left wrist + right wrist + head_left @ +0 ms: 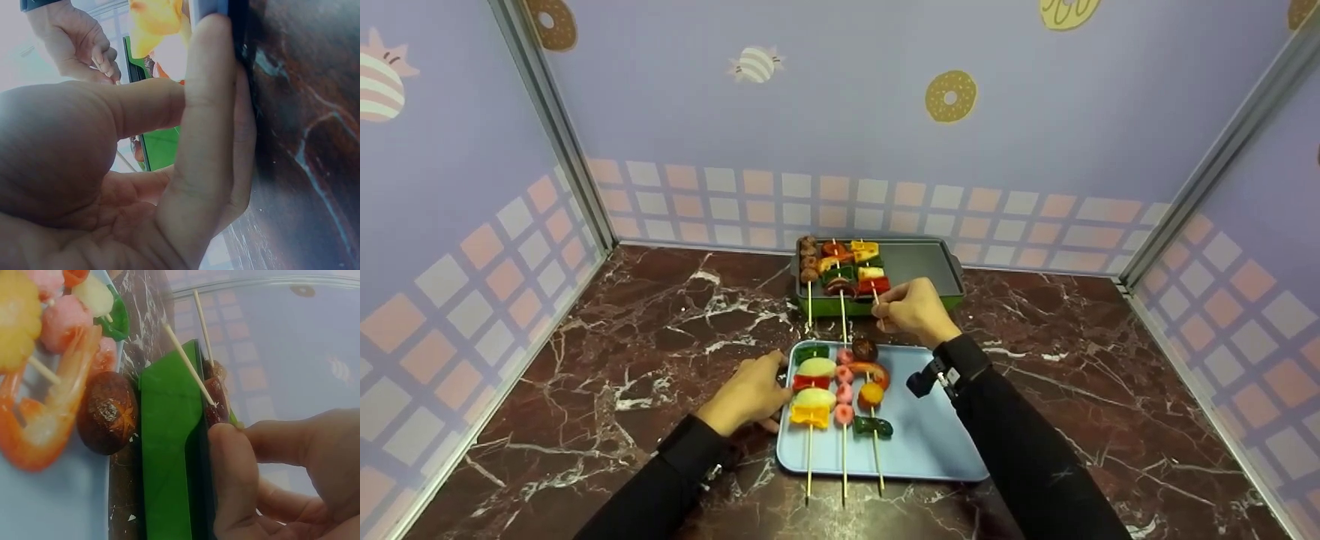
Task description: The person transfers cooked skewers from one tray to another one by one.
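My right hand [916, 309] pinches the stick of a vegetable skewer [873, 276] at the front edge of a green grill [952, 302]. Red, pale and yellow pieces show on that skewer, which lies on the grill's dark top. To its left on the grill rest a meatball skewer [808, 259] and a mixed skewer [838, 274], their sticks pointing toward me. My left hand [746, 395] holds the left rim of a light-blue tray [930, 442]. On the tray lie a vegetable skewer [812, 386], a pink-ball skewer [844, 391] and a shrimp skewer [871, 394] with a mushroom at its far end.
Dark red marbled table [660, 322] surrounds the tray and grill. Behind the grill stands a purple patterned wall [840, 127], with side panels left and right. The grill's right half shows a bare grey plate [919, 262]. Skewer sticks overhang the tray's near edge.
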Demonstrator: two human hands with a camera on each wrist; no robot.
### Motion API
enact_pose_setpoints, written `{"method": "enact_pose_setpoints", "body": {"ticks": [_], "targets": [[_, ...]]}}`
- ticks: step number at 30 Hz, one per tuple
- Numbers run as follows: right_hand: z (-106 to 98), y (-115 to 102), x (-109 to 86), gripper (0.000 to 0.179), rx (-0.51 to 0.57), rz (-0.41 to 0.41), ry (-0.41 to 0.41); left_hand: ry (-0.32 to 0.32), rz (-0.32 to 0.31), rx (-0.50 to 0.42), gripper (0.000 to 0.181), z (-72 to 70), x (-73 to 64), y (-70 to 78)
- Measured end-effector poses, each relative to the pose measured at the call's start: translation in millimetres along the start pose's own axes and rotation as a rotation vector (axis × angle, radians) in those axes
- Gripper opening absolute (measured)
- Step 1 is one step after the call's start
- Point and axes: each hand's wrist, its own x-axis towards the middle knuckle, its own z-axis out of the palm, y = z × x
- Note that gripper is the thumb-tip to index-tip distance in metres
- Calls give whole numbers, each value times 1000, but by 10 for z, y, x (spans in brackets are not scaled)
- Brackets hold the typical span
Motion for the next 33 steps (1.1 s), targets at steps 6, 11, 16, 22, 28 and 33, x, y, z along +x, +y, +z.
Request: {"method": "enact_pose_setpoints", "body": {"ticks": [6,11,16,22,28,33], "targets": [[-12,47,-24,11,35,-15,-13,-5,-14,-18,48,2,10,13],[-12,92,-60,11,48,-40,-21,-11,-39,-25,52,10,5,15],[-16,121,-100,9,20,-59,-13,-10,-50,-18,55,19,1,8],[-48,140,-151,11,14,-65,3,-9,-54,-25,54,21,4,15],[-68,126,-201,13,27,-66,21,6,-25,-18,47,24,8,7],[-79,118,-258,12,28,-91,28,10,-18,-18,48,19,17,-6]]}}
